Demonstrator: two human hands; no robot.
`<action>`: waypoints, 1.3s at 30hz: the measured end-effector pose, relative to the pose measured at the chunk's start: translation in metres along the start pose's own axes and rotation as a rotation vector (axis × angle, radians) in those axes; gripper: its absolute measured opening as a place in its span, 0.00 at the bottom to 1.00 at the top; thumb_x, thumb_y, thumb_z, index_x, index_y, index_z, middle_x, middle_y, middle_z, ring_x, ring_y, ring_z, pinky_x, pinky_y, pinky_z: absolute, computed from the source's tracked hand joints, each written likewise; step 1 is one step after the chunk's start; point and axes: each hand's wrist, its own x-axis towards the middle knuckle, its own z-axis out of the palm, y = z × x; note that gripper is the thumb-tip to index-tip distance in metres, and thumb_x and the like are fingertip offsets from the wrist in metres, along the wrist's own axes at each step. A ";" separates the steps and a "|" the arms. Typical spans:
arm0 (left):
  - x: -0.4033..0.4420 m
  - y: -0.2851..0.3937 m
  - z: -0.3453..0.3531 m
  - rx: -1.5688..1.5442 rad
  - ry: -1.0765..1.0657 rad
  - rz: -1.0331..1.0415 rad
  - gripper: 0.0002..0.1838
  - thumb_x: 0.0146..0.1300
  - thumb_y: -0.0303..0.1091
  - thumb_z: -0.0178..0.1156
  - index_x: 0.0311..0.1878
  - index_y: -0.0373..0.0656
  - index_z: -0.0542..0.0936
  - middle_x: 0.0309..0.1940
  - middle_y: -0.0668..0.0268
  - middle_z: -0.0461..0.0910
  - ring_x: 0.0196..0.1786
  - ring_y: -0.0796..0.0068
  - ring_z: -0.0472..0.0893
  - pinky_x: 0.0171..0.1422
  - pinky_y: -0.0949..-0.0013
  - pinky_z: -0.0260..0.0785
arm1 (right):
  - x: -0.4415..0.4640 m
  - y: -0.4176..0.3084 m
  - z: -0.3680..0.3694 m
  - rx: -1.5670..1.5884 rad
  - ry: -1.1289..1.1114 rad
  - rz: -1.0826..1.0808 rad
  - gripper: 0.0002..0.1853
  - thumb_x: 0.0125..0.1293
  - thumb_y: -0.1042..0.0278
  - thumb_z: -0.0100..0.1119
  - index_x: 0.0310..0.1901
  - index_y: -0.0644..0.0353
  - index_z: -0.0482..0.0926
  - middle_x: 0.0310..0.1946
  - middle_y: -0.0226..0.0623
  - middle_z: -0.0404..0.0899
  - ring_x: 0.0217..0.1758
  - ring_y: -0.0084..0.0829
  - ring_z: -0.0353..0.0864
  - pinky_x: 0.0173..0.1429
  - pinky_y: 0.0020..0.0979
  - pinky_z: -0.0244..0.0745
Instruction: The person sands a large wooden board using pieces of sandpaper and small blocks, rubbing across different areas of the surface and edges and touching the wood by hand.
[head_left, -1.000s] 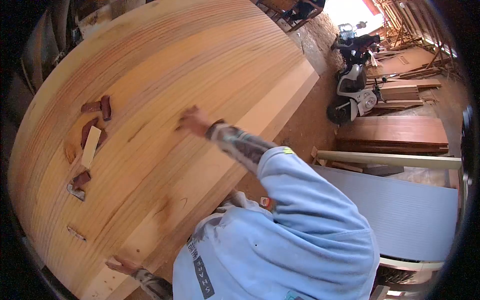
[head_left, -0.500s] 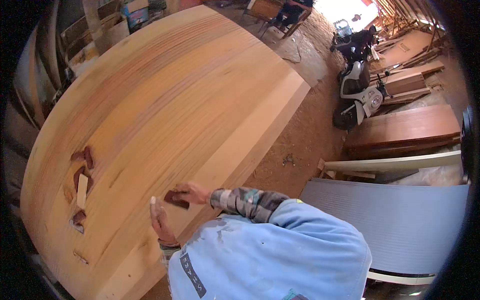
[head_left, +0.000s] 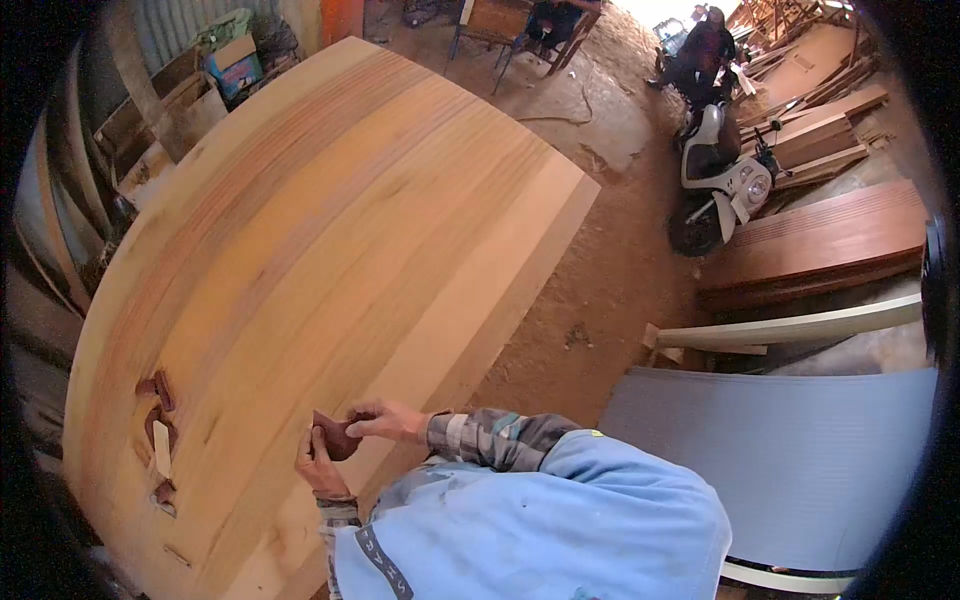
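Observation:
A piece of brown sandpaper [head_left: 338,441] is held between my two hands, above the near part of a wide wooden panel [head_left: 330,260]. My left hand [head_left: 318,470] pinches its left edge, thumb upward. On the other side, my right hand [head_left: 393,421] grips the right edge with curled fingers. The sheet looks bent, with one corner pointing up. To the left on the panel lie more brown sandpaper pieces [head_left: 164,390] and a pale wooden block [head_left: 161,447]. A thin stick-like item [head_left: 178,555] rests nearer to me.
A white scooter [head_left: 735,185] stands on the dirt floor beyond the panel's right edge, with a person [head_left: 703,50] behind it. Stacked reddish boards [head_left: 815,240] and a grey-blue ribbed sheet [head_left: 770,460] are at right. Boxes [head_left: 235,68] sit at the back left.
My left hand has gone from open and apart to pinching the sandpaper. The sandpaper is now raised and bent between both hands. The whole view has shifted slightly.

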 end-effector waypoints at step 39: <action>0.007 -0.010 0.017 -0.229 -0.390 -0.294 0.28 0.75 0.43 0.49 0.72 0.41 0.62 0.64 0.65 0.71 0.61 0.72 0.74 0.60 0.67 0.70 | 0.010 -0.036 -0.008 -0.338 0.278 -0.293 0.14 0.68 0.60 0.57 0.47 0.61 0.81 0.40 0.42 0.78 0.45 0.41 0.80 0.50 0.36 0.77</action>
